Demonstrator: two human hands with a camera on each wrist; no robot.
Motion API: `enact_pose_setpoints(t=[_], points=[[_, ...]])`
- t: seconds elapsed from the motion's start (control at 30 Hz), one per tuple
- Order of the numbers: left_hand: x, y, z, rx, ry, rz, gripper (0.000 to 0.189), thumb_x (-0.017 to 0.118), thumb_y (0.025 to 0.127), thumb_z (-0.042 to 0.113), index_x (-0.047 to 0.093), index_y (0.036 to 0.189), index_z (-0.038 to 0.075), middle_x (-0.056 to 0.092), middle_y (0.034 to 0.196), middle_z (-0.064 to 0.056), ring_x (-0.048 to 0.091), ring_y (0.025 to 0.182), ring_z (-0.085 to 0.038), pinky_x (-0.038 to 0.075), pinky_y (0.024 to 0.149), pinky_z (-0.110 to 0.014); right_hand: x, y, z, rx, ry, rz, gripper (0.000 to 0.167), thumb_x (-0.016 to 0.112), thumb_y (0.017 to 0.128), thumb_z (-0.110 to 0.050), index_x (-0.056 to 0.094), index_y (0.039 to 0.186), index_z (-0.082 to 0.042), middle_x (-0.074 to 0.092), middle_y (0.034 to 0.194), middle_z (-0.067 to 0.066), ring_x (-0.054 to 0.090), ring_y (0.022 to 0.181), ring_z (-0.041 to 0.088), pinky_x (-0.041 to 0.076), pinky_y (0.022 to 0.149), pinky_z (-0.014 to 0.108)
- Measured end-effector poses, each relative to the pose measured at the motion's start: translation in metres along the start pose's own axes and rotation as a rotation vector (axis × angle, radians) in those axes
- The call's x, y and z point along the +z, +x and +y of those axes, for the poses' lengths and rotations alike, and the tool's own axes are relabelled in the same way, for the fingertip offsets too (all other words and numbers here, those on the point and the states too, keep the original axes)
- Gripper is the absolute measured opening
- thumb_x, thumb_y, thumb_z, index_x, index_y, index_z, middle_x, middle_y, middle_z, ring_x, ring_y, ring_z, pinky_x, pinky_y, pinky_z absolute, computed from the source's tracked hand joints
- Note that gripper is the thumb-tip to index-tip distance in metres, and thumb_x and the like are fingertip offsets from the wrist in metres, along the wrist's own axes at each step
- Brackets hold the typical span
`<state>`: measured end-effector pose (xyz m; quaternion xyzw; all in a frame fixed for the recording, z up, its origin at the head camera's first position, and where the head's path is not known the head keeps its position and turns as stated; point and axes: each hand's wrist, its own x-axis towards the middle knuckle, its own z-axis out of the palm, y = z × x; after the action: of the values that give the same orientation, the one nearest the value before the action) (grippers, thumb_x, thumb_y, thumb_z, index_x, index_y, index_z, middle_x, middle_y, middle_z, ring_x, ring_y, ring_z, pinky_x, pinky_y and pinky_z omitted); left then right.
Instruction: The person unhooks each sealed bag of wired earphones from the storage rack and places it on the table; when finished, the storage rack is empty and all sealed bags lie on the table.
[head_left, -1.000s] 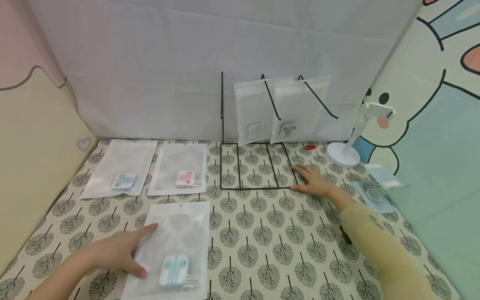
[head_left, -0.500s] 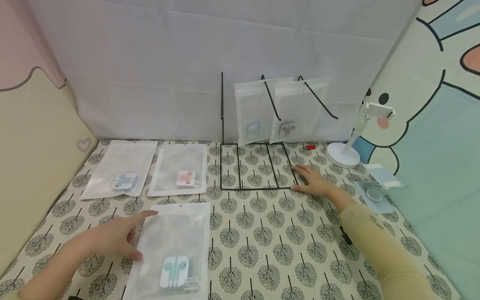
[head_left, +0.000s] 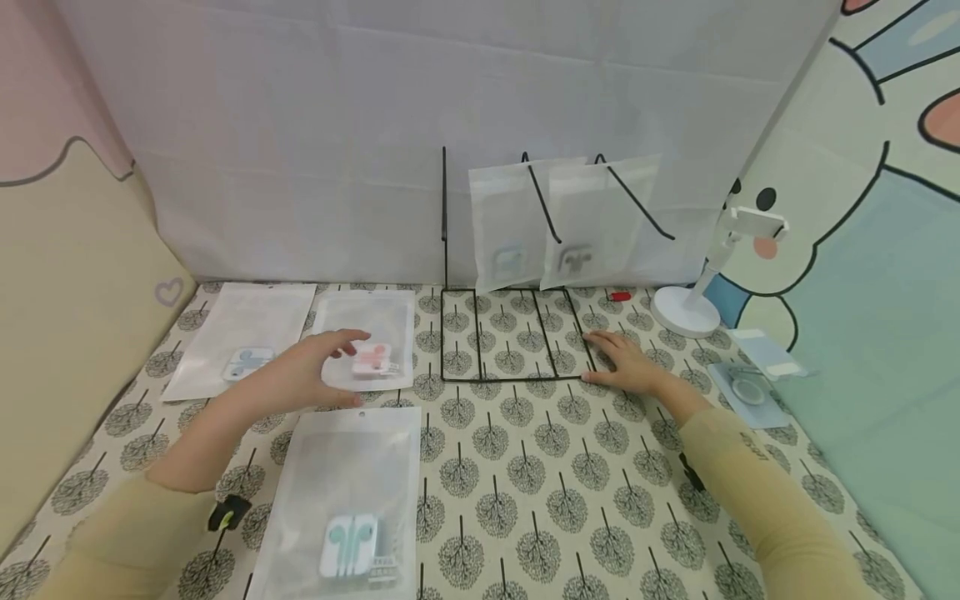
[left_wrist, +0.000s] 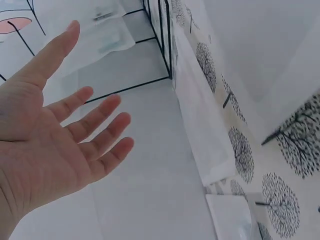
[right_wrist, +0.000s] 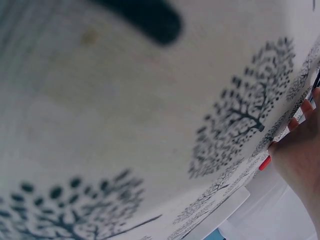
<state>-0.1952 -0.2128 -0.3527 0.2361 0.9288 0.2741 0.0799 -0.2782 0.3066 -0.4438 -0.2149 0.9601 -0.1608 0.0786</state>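
My left hand point(head_left: 296, 375) hovers over the table with its fingers loosely spread and nothing in them; the left wrist view confirms a bare palm. It is nearest a white zip pouch point(head_left: 401, 321) with pink earphones point(head_left: 370, 360) in a case. Below it lies another pouch point(head_left: 322, 467) with mint-green earphones point(head_left: 349, 546). A third pouch point(head_left: 255, 312), holding blue earphones point(head_left: 247, 362), is partly behind the left hand. My right hand point(head_left: 626, 367) rests on the table, fingertips at the right edge of a black wire rack point(head_left: 517, 380).
Two pouches, one frontmost point(head_left: 600, 208), hang from the rack's middle and right hooks. Its left hook point(head_left: 444, 196) bears nothing. A white phone stand point(head_left: 686, 310), a small red object point(head_left: 620, 296) and a pale blue folding holder point(head_left: 748, 392) stand at the right.
My left hand has lifted off the mint-green earphones' pouch and moved forward and right, toward the pink earphones' pouch. My right hand stays at the rack.
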Motion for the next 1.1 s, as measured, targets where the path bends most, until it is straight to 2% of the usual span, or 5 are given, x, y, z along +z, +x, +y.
enact_pose_setpoints(t=[0.2,0.4,0.5,0.8,1.1], points=[[0.013,0.046,0.004,0.038,-0.022,0.055,0.084,0.078,0.075,0.042,0.037,0.143,0.013,0.038,0.147,-0.011,0.030,0.136,-0.036,0.026,0.110,-0.056,0.001,0.000,0.001,0.001,0.003,0.001,0.084,0.062,0.086,-0.051,0.024,0.150,-0.012,0.020,0.153,0.020,0.016,0.138,0.047,0.012,0.108,0.068],[0.031,0.085,0.003,0.089,0.026,0.080,0.085,0.079,0.075,0.037,0.036,0.145,0.014,0.035,0.149,-0.012,0.028,0.137,-0.035,0.020,0.111,-0.059,0.002,0.000,0.002,-0.002,0.006,0.002,0.083,0.062,0.086,-0.051,0.025,0.149,-0.011,0.021,0.153,0.020,0.016,0.137,0.048,0.012,0.108,0.068],[0.042,0.099,0.000,0.074,0.055,0.067,0.090,0.080,0.073,0.038,0.032,0.147,0.018,0.031,0.151,-0.010,0.025,0.139,-0.034,0.017,0.111,-0.062,0.002,0.000,0.002,-0.004,0.006,0.000,0.084,0.062,0.086,-0.051,0.025,0.150,-0.012,0.021,0.153,0.020,0.016,0.138,0.047,0.013,0.108,0.068],[0.065,0.121,-0.011,0.016,0.136,-0.015,0.102,0.076,0.072,0.049,0.020,0.151,0.015,0.028,0.153,-0.010,0.025,0.139,-0.034,0.015,0.113,-0.058,0.002,0.001,0.003,0.007,0.012,-0.002,0.084,0.062,0.085,-0.053,0.025,0.150,-0.014,0.020,0.153,0.019,0.015,0.138,0.047,0.012,0.108,0.068],[0.083,0.133,-0.023,0.065,0.209,-0.085,0.104,0.069,0.072,0.063,0.027,0.148,0.007,0.033,0.151,-0.011,0.030,0.138,-0.033,0.017,0.114,-0.054,0.001,0.001,0.001,0.003,0.011,-0.005,0.083,0.062,0.086,-0.051,0.025,0.150,-0.012,0.020,0.153,0.020,0.016,0.138,0.047,0.011,0.109,0.067]])
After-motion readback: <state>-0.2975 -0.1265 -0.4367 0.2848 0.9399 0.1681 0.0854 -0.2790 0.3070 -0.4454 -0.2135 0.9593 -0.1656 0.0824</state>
